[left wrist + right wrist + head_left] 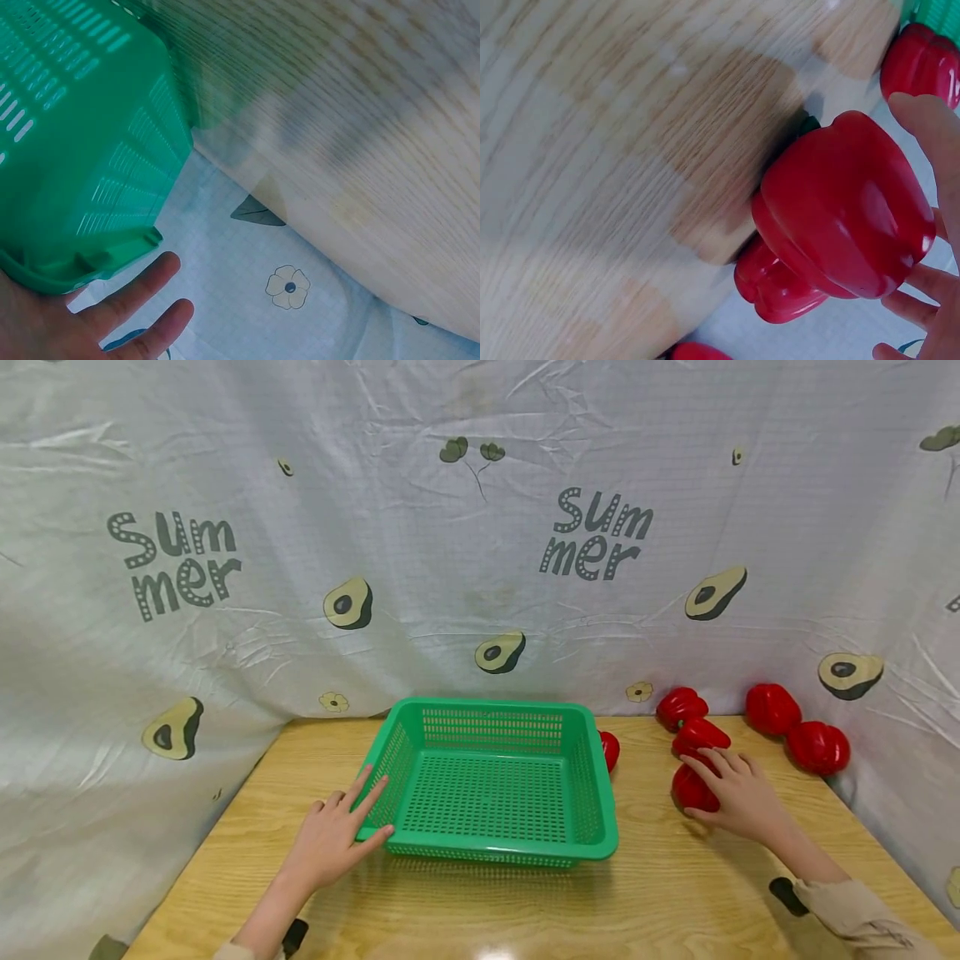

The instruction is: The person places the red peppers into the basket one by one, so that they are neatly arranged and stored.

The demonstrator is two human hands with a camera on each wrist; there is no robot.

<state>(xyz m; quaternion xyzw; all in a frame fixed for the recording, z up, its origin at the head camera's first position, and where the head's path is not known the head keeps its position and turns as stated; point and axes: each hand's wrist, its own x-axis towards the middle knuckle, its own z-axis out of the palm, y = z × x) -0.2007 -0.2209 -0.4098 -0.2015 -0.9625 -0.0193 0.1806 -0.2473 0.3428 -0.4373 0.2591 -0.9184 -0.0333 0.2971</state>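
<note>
A green plastic basket [491,850] with slotted walls stands on the table, its inside bare. My left hand [330,839] lies at its left rim with the fingers spread; the left wrist view shows the fingers beside the basket's corner [112,157]. On the right, my right hand [738,797] reaches over a red bell pepper [692,789], fingers spread over its top and thumb at its near side. The right wrist view has this bell pepper [847,202] close up, its green stem toward the tabletop, with the thumb and fingers [915,304] loosely around it.
Just behind the reached-for pepper lie two more red peppers, one nearer [701,737] and one farther [681,706]. Another pair, a rear pepper [772,708] and a front pepper [817,747], sits by the right table edge. One pepper [610,750] is partly hidden behind the basket's right side.
</note>
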